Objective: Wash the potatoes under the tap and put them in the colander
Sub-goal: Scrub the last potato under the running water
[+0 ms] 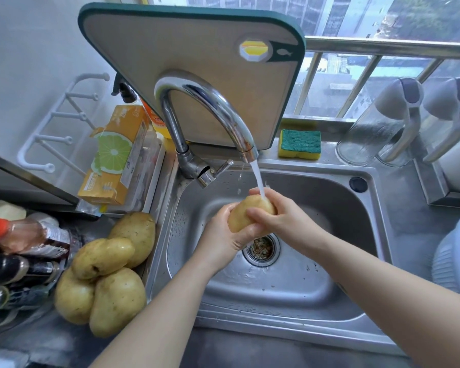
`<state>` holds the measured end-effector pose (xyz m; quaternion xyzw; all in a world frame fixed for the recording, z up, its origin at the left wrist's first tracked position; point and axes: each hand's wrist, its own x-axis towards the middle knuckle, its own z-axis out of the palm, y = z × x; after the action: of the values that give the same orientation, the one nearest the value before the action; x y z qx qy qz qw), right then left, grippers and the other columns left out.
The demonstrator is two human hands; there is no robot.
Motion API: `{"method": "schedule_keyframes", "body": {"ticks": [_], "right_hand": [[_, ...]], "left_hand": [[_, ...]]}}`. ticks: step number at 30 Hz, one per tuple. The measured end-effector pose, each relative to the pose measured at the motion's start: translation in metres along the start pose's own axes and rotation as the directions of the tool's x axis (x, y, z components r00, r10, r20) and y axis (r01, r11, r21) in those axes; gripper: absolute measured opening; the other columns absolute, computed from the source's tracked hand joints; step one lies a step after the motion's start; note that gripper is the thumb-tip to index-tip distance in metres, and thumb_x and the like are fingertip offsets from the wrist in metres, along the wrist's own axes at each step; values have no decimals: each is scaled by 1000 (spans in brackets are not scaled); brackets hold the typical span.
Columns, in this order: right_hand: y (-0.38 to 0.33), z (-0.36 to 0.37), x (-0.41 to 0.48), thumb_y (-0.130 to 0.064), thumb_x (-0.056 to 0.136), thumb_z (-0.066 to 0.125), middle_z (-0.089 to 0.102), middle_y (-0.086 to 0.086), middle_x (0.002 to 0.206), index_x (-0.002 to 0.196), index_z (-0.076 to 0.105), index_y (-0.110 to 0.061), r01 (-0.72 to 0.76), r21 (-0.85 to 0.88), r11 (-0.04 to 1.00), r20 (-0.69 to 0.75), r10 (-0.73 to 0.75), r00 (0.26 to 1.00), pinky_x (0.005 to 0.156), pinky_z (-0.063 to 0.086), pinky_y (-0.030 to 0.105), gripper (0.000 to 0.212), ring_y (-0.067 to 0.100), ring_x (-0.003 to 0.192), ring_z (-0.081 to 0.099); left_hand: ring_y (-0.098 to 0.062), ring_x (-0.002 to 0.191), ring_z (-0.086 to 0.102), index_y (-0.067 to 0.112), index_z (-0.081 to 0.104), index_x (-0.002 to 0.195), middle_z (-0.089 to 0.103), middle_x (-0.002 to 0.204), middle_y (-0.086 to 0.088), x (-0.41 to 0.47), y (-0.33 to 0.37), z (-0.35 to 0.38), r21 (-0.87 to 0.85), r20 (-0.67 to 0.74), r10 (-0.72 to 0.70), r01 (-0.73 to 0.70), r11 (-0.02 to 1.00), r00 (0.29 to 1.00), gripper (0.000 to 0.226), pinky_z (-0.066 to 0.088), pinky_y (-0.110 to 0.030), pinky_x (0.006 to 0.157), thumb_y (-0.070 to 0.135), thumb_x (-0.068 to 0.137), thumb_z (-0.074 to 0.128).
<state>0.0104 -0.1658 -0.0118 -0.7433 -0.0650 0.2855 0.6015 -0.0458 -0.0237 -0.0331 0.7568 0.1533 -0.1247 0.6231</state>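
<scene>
Water runs from the chrome tap (218, 107) onto a yellow potato (242, 212) held over the steel sink (290, 282). My left hand (223, 240) cups the potato from below and my right hand (279, 216) grips its upper right end, fingers curled round it. Several more potatoes (104, 272) lie piled on the counter left of the sink. The pale blue-grey colander (454, 258) stands at the right edge, partly cut off by the frame.
A green-edged cutting board (197, 62) leans behind the tap. A yellow-green sponge (299, 143) lies on the sink's back ledge. Bottles (24, 251) and an orange box (114, 158) crowd the left counter. Two grey-lidded clear jugs (398, 118) stand at the back right.
</scene>
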Motion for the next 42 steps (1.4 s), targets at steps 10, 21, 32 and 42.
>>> {"method": "schedule_keyframes", "body": {"ticks": [10, 21, 32, 42], "right_hand": [[8, 3, 4, -28, 81, 75, 67, -1, 82, 90, 65, -16, -45, 57, 997, -133, 53, 990, 74, 53, 29, 19, 11, 77, 63], [5, 18, 20, -21, 95, 49, 70, 5, 76, 71, 69, -14, -251, 567, 784, -244, 452, 858, 92, 50, 41, 32, 23, 83, 63], [5, 22, 17, -37, 87, 64, 66, 3, 78, 77, 67, -13, -215, 412, 885, -371, 379, 848, 76, 52, 34, 26, 22, 80, 63], [24, 9, -10, -43, 67, 67, 63, -14, 103, 108, 60, -25, 225, -274, 935, -244, -294, 924, 83, 39, 5, 46, -6, 93, 56]], "left_hand": [[-10, 103, 57, 28, 46, 129, 58, 119, 7, -5, 6, 11, 267, -6, 79, -74, 961, 997, 69, 41, -11, 73, 27, 70, 82], [-15, 116, 48, 18, 39, 139, 49, 131, 0, -12, 2, 17, 460, -108, 242, -167, 872, 964, 79, 26, -6, 82, 28, 73, 80], [-22, 117, 51, 21, 34, 143, 44, 133, 1, -5, 4, 20, 623, -81, 290, -179, 762, 954, 82, 43, -31, 91, 29, 75, 78], [1, 70, 61, 24, 58, 111, 67, 82, 12, -1, 8, 9, 77, 102, -11, 3, 997, 995, 45, 41, -8, 52, 14, 73, 80]]}}
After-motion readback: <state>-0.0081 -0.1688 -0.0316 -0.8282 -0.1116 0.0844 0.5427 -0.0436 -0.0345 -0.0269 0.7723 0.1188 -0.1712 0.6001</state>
